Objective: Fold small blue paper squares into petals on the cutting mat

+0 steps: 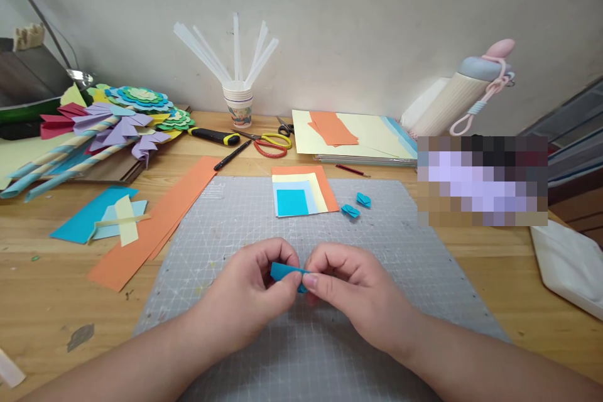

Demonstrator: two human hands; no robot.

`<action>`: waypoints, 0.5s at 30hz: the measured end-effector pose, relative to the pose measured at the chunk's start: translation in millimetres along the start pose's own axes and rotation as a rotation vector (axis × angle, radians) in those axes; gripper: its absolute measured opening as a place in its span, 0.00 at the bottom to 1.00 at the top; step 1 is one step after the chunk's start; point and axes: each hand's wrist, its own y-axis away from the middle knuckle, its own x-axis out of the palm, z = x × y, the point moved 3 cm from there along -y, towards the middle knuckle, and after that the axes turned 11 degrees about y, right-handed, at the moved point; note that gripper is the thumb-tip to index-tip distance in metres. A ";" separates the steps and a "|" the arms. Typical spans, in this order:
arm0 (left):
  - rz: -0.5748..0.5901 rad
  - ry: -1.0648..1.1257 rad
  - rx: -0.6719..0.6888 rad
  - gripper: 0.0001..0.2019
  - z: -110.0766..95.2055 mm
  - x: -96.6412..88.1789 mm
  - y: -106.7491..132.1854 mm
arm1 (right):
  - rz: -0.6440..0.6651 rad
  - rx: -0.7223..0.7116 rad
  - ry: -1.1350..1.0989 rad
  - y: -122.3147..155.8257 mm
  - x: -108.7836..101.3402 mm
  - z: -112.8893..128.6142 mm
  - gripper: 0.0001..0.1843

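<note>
Both hands pinch a small folded piece of blue paper [282,271] above the grey cutting mat [377,339]. My left hand [264,282] is closed on its left part, thumb on top. My right hand [348,282] grips the right end between thumb and fingers, close against the left fingertips. Much of the paper is hidden by the fingers. Beyond the hands lies a stack of square papers [298,191] in orange, yellow, light blue and blue. Right of the stack sit two small folded blue paper pieces [350,210].
Orange paper strips [160,220] and blue and yellow scraps [117,217] lie left. Behind stand a paper cup [238,103] with white strips, scissors [271,144], a utility knife [213,135] and a pen [232,155]. Paper flowers [113,119] lie back left, a bottle [455,97] leans back right.
</note>
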 end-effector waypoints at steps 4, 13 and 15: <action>0.028 -0.028 0.025 0.04 -1.1 -0.1 0.4 | -0.001 0.007 -0.020 -0.6 0.8 -1.4 0.13; 0.062 -0.005 0.048 0.06 -0.9 -0.2 -1.1 | 0.006 -0.017 0.059 -0.4 1.8 -2.3 0.13; 0.042 0.028 0.059 0.06 -1.6 -1.3 -1.5 | -0.005 -0.016 0.070 -0.2 1.4 -1.3 0.12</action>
